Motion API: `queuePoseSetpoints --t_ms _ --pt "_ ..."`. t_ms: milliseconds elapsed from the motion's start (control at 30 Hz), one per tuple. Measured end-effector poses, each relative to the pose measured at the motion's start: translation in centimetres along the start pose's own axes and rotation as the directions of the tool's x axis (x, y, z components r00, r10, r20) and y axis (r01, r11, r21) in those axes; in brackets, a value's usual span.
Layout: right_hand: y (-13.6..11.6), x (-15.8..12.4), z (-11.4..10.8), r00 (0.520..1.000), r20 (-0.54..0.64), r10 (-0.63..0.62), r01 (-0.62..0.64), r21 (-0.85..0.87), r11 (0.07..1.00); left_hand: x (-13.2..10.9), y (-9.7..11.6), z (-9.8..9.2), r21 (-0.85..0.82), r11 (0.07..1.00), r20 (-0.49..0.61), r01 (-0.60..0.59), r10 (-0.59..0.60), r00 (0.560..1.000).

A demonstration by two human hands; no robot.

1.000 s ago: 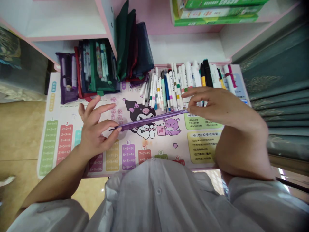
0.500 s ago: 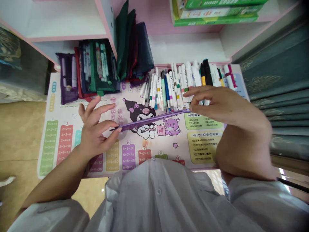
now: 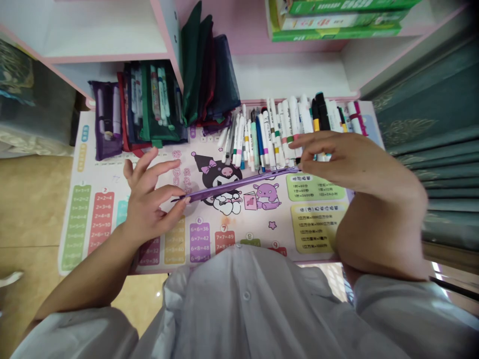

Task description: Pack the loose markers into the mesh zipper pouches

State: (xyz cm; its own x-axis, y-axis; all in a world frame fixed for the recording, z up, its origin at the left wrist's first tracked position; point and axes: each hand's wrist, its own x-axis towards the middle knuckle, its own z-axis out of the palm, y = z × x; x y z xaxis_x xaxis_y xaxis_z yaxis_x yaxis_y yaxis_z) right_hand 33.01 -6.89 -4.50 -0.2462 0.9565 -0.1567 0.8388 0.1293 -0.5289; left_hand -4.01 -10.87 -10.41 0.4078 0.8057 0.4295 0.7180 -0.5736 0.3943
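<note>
A flat purple pouch (image 3: 232,186), seen edge-on, stretches between my two hands above the printed desk mat. My left hand (image 3: 151,199) pinches its left end between thumb and index finger, the other fingers spread. At the right end, my right hand (image 3: 333,157) has its thumb and a finger closed on the pouch's corner. Just beyond the pouch lies a row of markers and pens (image 3: 262,134), mostly white, some partly hidden behind my right hand.
Mesh pouches holding markers (image 3: 153,99) lie at the back left. Beside them, green, red and blue pouches (image 3: 220,75) lean against a shelf divider (image 3: 166,30). Green books (image 3: 337,32) sit on the upper shelf. A curtain (image 3: 437,129) hangs at the right.
My right hand has shifted very slightly to the right, still at the pouch's end. My left hand and the pouch are almost unmoved.
</note>
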Motion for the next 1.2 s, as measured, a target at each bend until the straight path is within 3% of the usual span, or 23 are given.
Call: queuePoseSetpoints --t_ms 200,433,567,733,800,900,967,1100,1200 --pt "-0.1 0.0 -0.2 0.999 0.006 0.044 -0.044 0.011 0.999 0.1 0.0 -0.1 0.007 1.0 -0.01 -0.014 0.014 1.0" --pt "-0.3 0.0 0.5 0.999 -0.018 -0.049 0.048 -0.058 0.997 0.0 0.1 0.2 -0.024 1.0 0.012 0.01 -0.01 1.0" --pt "-0.7 -0.3 0.9 0.997 -0.004 -0.072 0.072 -0.042 0.997 -0.1 0.1 0.5 -0.05 0.998 0.017 -0.036 0.037 0.999" --pt "-1.7 -1.2 1.3 0.985 -0.169 -0.029 0.025 -0.025 0.999 -0.4 0.7 -0.1 -0.068 0.99 -0.085 -0.127 0.121 0.989" --pt "-2.4 -1.6 1.7 0.944 -0.331 0.014 -0.003 0.034 0.999 -0.6 1.2 -0.6 -0.068 0.982 -0.169 -0.175 0.162 0.972" --pt "-4.2 -2.2 2.9 0.801 -0.595 0.059 0.021 0.127 0.992 -1.1 2.0 -1.1 -0.056 0.971 -0.297 -0.233 0.207 0.932" --pt "-5.6 -2.4 4.1 0.758 -0.649 0.058 0.077 0.178 0.981 -1.4 2.5 -1.1 -0.036 0.974 -0.357 -0.222 0.195 0.914" --pt "-8.4 -2.2 6.6 0.883 -0.47 -0.016 0.172 0.291 0.941 -1.9 3.5 -0.7 0.0 0.975 -0.38 -0.223 0.206 0.902" --pt "-9.7 -1.7 8.4 0.913 -0.407 -0.036 0.168 0.294 0.941 -2.2 4.4 -0.3 0.002 0.968 -0.378 -0.251 0.233 0.896"
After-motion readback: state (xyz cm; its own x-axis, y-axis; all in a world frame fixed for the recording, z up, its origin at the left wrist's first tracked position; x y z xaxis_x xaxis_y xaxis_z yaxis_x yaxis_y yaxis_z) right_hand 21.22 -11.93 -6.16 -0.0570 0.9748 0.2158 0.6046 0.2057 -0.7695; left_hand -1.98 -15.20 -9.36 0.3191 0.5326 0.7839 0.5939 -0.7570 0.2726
